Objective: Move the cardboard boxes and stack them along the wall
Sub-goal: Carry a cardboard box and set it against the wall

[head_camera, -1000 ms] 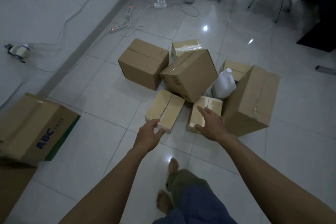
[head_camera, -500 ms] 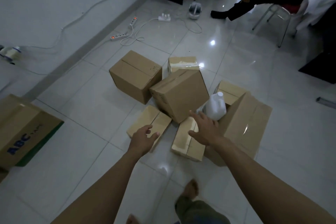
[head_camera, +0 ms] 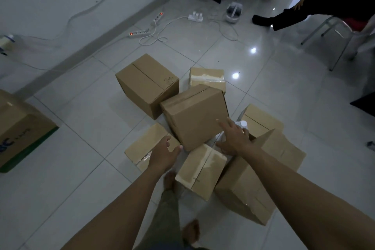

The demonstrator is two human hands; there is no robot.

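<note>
Several brown cardboard boxes lie clustered on the tiled floor. A tilted cube-shaped box sits in the middle of them. My left hand reaches toward its lower left corner, fingers relaxed, above a flat box. My right hand is spread at the tilted box's right edge, over another flat box. Neither hand grips anything. A larger box stands behind, a tall one lies under my right forearm. By the left wall rests a printed box.
A white jug is partly hidden behind my right hand. Power strips and cables run along the wall's base. A seated person's legs and a metal chair occupy the far right. My bare feet are near the boxes.
I have stepped closer to the pile. Both hands moved forward from the flat boxes toward the tilted middle box, the right one now at its right edge.
</note>
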